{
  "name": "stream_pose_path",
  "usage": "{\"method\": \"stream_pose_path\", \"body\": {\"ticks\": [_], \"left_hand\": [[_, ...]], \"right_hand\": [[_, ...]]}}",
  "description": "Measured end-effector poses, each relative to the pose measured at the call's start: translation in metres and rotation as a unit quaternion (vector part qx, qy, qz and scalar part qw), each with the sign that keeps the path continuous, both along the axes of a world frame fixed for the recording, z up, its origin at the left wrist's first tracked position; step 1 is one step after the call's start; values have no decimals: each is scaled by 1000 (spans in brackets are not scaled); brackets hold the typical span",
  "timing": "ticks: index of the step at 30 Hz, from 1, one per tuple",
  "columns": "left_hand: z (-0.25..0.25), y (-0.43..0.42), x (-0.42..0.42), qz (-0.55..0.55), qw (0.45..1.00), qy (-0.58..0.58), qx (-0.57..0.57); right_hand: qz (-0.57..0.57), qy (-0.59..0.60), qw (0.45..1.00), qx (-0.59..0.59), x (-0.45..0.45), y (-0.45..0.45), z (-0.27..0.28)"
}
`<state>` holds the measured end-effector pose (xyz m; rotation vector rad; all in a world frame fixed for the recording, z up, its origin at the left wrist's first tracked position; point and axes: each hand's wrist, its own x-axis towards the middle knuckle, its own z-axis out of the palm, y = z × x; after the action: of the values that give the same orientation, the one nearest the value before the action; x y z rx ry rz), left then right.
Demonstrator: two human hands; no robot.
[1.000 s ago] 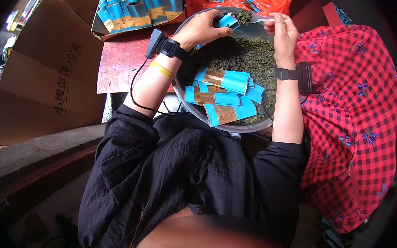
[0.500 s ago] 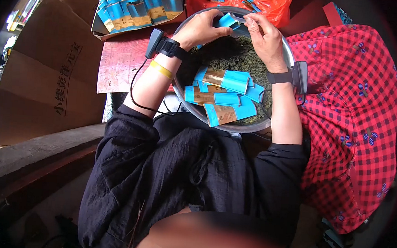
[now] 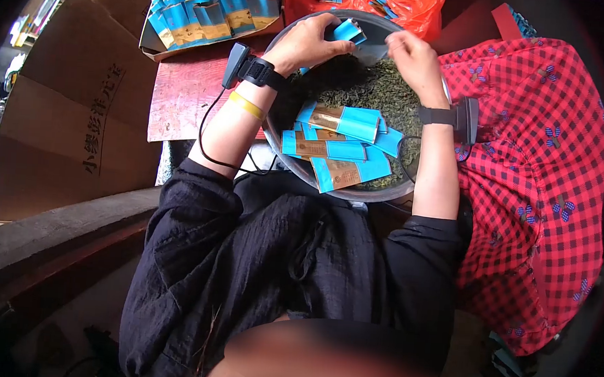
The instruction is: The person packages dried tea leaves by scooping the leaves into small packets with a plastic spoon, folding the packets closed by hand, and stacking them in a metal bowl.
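My left hand (image 3: pixel 310 47) is closed around a blue packet (image 3: pixel 349 31), held upright over the far side of a metal basin (image 3: pixel 270 128). Right of that packet, and apart from it, my right hand (image 3: pixel 417 64) has its fingers curled together. Its fingertips are slightly blurred, and whatever may be between them is too small to make out. Dark green dried leaves, like tea (image 3: pixel 374 86), fill the basin. On the leaves, at the near side, lie several flat blue-and-gold packets (image 3: pixel 358 125), overlapping one another.
An open box of upright filled packets (image 3: pixel 216 14) stands at the back left on a red wooden surface (image 3: pixel 182 105). A large cardboard box (image 3: pixel 61 111) is at left. Behind the basin sits a red plastic bag (image 3: pixel 423 13); red checkered cloth (image 3: pixel 532 154) drapes on the right.
My right hand has moved away from the packet's mouth, to the right and slightly down. My left hand keeps its hold on the packet in nearly the same place.
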<state>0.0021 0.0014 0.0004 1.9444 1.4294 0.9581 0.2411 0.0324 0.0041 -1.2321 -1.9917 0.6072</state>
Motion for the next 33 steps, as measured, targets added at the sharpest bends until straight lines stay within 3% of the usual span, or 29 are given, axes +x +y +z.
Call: {"method": "stream_pose_path", "body": {"ticks": [1, 5, 6, 9, 12, 20, 22, 24, 26, 28, 30, 32, 33], "left_hand": [[0, 0, 0, 1, 1000, 2, -2], [-2, 1, 0, 0, 1000, 2, 15], [-2, 1, -1, 2, 1000, 2, 16], [-1, 0, -1, -6, 1000, -6, 18], [0, 0, 0, -3, 1000, 2, 15], [5, -3, 0, -45, 998, 25, 21], [6, -7, 0, -74, 995, 56, 43], [7, -9, 2, -101, 989, 86, 64], [9, -11, 2, -114, 990, 85, -15], [5, -8, 1, -92, 991, 98, 24], [2, -2, -1, -80, 990, 113, 20], [-3, -1, -1, -79, 990, 96, 66], [-1, -2, 0, -87, 993, 73, 32]], "right_hand": [[62, -51, 997, -18, 3, -1, 0], [58, -225, 968, -99, -8, -20, 6], [59, -225, 968, -98, -11, -22, 8], [72, -53, 996, -10, -22, -25, 10], [99, 28, 994, 36, -31, -28, 11], [108, -18, 963, 248, -30, -20, 5], [106, -13, 990, 94, -31, -28, 12], [99, 14, 990, 95, -34, -29, 10], [95, 42, 990, 98, -37, -29, 9], [51, 99, 990, 81, -40, -33, 13], [77, 134, 986, 57, -39, -28, 10], [118, 250, 956, -98, -41, -32, 15], [118, 250, 956, -97, -40, -34, 18]]}}
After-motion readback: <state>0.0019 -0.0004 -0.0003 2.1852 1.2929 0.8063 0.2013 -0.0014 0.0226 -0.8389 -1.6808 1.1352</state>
